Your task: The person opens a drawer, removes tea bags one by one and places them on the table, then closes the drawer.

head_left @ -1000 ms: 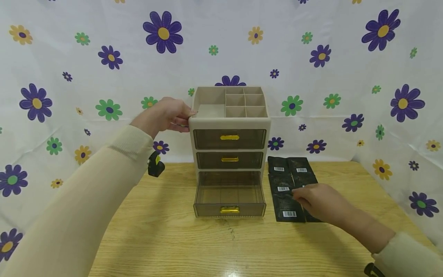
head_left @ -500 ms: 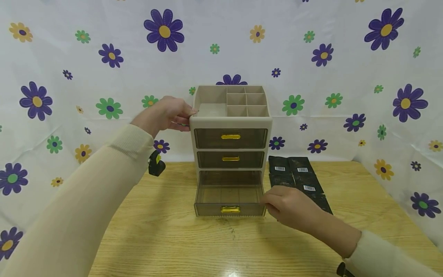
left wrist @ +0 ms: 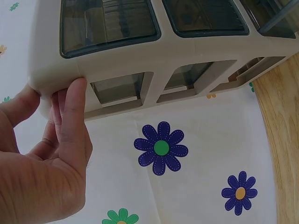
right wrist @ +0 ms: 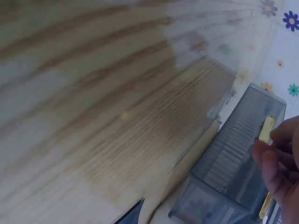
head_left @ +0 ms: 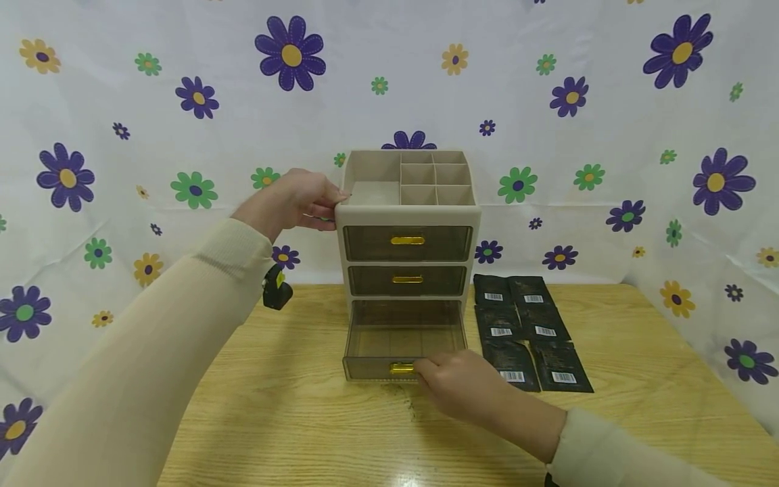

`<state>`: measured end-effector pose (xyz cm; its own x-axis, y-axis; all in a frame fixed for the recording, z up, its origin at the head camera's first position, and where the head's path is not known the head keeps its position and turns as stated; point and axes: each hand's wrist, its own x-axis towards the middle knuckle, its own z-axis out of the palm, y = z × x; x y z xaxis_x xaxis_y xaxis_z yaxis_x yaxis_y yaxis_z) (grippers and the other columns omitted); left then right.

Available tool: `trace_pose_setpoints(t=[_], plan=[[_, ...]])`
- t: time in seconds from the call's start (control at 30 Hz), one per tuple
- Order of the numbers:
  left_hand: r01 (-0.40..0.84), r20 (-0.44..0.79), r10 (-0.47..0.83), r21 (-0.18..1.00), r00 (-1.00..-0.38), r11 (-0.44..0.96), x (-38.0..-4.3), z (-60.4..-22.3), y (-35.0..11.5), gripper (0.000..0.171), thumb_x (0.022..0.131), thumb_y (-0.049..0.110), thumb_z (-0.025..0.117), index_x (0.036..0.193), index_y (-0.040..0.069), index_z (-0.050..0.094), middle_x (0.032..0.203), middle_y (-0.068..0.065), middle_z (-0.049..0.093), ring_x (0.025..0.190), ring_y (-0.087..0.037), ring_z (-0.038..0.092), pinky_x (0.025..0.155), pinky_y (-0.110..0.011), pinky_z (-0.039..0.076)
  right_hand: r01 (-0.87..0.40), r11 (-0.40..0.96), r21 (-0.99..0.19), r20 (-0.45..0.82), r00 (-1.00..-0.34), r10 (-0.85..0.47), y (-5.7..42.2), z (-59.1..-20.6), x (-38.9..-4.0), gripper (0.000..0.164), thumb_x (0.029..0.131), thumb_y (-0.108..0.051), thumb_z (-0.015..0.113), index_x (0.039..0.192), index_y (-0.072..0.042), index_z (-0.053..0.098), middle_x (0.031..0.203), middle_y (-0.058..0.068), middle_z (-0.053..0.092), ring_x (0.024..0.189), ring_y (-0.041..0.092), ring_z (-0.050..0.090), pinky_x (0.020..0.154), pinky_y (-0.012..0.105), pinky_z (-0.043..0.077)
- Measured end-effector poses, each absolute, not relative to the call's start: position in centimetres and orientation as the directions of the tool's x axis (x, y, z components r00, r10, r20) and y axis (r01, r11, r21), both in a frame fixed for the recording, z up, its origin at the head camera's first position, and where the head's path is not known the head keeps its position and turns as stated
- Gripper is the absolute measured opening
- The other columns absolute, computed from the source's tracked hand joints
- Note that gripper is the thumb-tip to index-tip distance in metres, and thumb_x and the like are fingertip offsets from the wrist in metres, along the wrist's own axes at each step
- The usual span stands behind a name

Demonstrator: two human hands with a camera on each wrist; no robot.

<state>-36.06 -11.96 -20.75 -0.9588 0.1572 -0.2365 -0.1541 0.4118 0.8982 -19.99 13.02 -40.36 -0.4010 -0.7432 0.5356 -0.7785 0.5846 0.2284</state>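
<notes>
A beige desktop drawer organizer point(head_left: 408, 216) stands on the wooden table, with its bottom drawer point(head_left: 371, 368) pulled out. No contents show in that smoky, see-through drawer. My left hand point(head_left: 304, 199) holds the organizer's upper left corner, thumb over the rim and fingers against the side; the left wrist view shows this grip close up. Loosely curled, my right hand point(head_left: 459, 385) is in front of the drawer, fingertips right at the end of its gold handle point(head_left: 402, 368). In the right wrist view, thumb and fingers are beside a gold handle point(right wrist: 266, 129).
Several flat black pouches point(head_left: 511, 358) with white barcode labels lie in two columns right of the organizer. Its top has one large compartment and several small ones point(head_left: 435, 179). Two upper drawers point(head_left: 408, 281) are closed. A flowered cloth point(head_left: 548, 149) hangs behind the table.
My right hand has moved left from over the black pouches, past the drawer's right corner, to its handle. My left hand keeps its hold on the organizer; the drawer stays out.
</notes>
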Motion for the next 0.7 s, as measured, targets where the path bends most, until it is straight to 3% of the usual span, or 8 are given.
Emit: trace_pose_setpoints(t=[0.17, 0.3, 0.7], plan=[[-0.149, -0.232, 0.156, 0.898, -0.96, 0.415, -36.1, -20.9, -12.0, 0.035, 0.089, 0.022, 0.059, 0.118, 0.004, 0.052, 0.114, -0.012, 0.055, 0.094, -0.026, 0.061, 0.077, -0.034, 0.055, -0.722, 0.592, 0.358, 0.504, -0.384, -0.773, 12.5, -40.4, -20.1, 0.02, 0.075, -0.003, 0.056, 0.062, -0.013, 0.046, 0.053, -0.005, 0.044, 0.043, 0.005, 0.032, 0.032, 0.021, 0.03], [-0.141, -0.225, 0.158, 0.898, -0.962, 0.418, -36.1, -20.8, -12.0, 0.035, 0.089, 0.022, 0.059, 0.118, 0.004, 0.052, 0.113, -0.013, 0.055, 0.093, -0.025, 0.062, 0.075, -0.034, 0.055, -0.708, 0.581, 0.401, 0.464, -0.391, -0.795, 12.4, -40.3, -20.1, 0.02, 0.073, 0.001, 0.054, 0.062, -0.012, 0.044, 0.053, -0.004, 0.046, 0.043, 0.006, 0.033, 0.032, 0.022, 0.032], [-0.154, -0.237, 0.158, 0.898, -0.959, 0.413, -36.1, -20.7, -12.0, 0.034, 0.09, 0.022, 0.057, 0.118, 0.004, 0.052, 0.113, -0.013, 0.055, 0.093, -0.025, 0.061, 0.076, -0.035, 0.055, -0.719, 0.603, 0.345, 0.463, -0.428, -0.776, 12.0, -40.0, -21.4, 0.022, 0.076, 0.0, 0.057, 0.063, -0.012, 0.045, 0.055, -0.003, 0.048, 0.045, 0.005, 0.037, 0.033, 0.022, 0.035]])
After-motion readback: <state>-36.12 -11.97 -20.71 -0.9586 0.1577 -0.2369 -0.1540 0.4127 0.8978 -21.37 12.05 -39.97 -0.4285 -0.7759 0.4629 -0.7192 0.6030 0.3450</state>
